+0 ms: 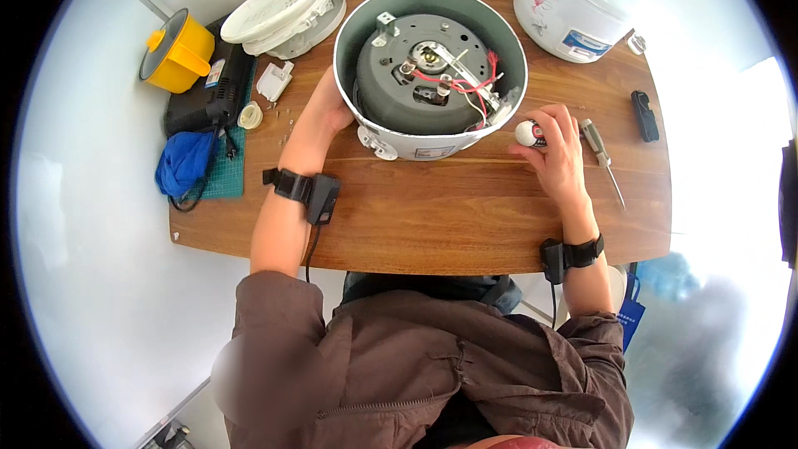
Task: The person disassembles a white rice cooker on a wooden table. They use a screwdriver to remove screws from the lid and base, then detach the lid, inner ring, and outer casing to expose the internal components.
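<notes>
A round rice cooker body (430,147) rests on the wooden table, its open side up. Inside show a dark metal disc (386,104), red and white wires (470,85) and a metal bracket (385,27). My left hand (335,106) grips the body's left side; its fingers are mostly hidden behind the wall. Right of the cooker, my right hand (557,145) is closed around a small white container with a rounded end (529,133) and red and dark markings. It is held apart from the cooker. A screwdriver (600,154) lies just right of that hand.
White round plastic parts (278,12) are stacked at the back left. Nearby are a yellow cup (179,54), a black case (208,98), a blue cloth (183,162) and a green mat (226,175). A white flowered appliance (565,12) stands back right, near a black object (644,116).
</notes>
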